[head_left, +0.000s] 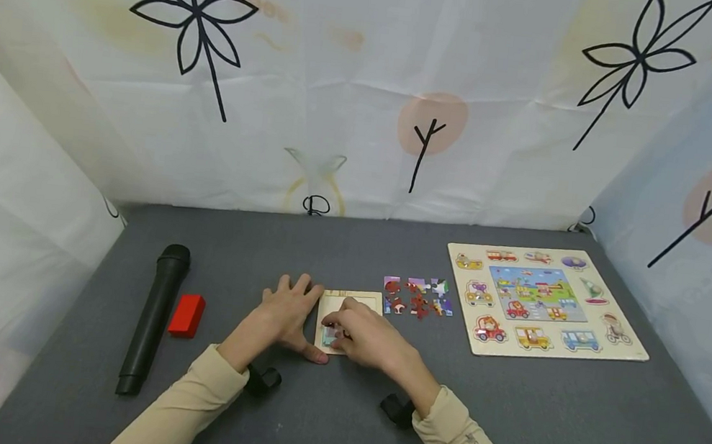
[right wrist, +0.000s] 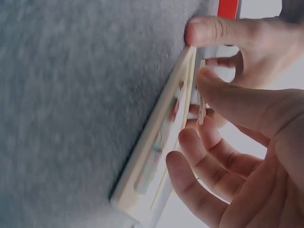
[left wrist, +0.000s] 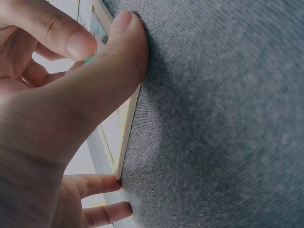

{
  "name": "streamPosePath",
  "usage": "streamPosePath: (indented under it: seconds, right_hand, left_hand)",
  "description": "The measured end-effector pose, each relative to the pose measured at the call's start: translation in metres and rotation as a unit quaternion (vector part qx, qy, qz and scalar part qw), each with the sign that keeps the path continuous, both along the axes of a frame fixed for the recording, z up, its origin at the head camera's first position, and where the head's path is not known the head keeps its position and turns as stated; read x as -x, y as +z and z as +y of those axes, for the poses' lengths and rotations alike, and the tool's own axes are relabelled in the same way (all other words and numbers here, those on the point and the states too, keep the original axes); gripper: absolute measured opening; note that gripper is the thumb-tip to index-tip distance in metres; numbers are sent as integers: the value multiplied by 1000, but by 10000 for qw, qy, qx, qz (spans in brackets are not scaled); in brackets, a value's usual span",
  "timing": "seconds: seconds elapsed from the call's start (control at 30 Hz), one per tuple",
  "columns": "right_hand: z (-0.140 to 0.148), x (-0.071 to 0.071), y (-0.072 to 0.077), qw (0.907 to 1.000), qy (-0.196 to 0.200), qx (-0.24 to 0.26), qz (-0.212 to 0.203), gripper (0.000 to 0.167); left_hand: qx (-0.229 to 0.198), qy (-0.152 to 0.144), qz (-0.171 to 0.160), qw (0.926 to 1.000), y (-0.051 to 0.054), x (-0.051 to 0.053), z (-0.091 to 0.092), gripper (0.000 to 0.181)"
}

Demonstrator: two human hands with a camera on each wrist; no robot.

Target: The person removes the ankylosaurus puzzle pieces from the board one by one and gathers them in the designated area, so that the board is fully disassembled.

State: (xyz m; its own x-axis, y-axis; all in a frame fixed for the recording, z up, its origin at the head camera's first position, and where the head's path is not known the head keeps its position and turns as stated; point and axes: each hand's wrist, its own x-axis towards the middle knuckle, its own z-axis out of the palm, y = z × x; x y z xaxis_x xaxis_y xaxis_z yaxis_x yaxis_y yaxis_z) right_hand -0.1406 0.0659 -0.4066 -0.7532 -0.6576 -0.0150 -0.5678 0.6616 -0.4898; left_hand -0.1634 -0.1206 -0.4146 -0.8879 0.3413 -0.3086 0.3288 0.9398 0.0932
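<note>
A small wooden puzzle tray [head_left: 363,296] with a raised rim lies on the grey table between both hands. Several coloured pieces [right wrist: 156,147] sit inside it in the right wrist view. My left hand [head_left: 286,313] is spread at the tray's left side, its straight thumb [left wrist: 128,47] along the near edge and a fingertip touching a far corner. Over the tray, my right hand [head_left: 368,335] pinches a thin puzzle piece [right wrist: 202,113] between thumb and fingers; its picture is hidden. Loose puzzle pieces [head_left: 418,297] lie just right of the tray.
A large wooden peg puzzle board [head_left: 465,327] with vehicle pictures lies at the right. On the left are a black cylindrical thing like a microphone [head_left: 153,324] and a red block [head_left: 187,316]. White printed cloth [head_left: 364,143] stands behind and at both sides.
</note>
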Motion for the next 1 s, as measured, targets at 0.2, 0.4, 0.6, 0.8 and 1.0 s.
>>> streamPosePath:
  seconds: [0.2, 0.4, 0.6, 0.8, 1.0]
  right_hand:
    - [18, 2, 7, 9999, -120, 73, -75, 29]
    - [43, 5, 8, 9995, -321, -17, -11, 31]
    - [67, 9, 2, 9988, -473, -83, 87, 30]
    - [82, 10, -3, 9976, -666, -149, 71, 29]
    - [87, 9, -4, 9968, -739, -284, 49, 32]
  left_hand:
    - [49, -11, -38, 10000, 1, 0, 0, 121]
    - [23, -10, -65, 10000, 1, 0, 0, 120]
    - [-22, 17, -70, 10000, 0, -1, 0, 121]
    - [-19, 28, -49, 10000, 0, -1, 0, 121]
    - [-39, 17, -45, 10000, 0, -1, 0, 121]
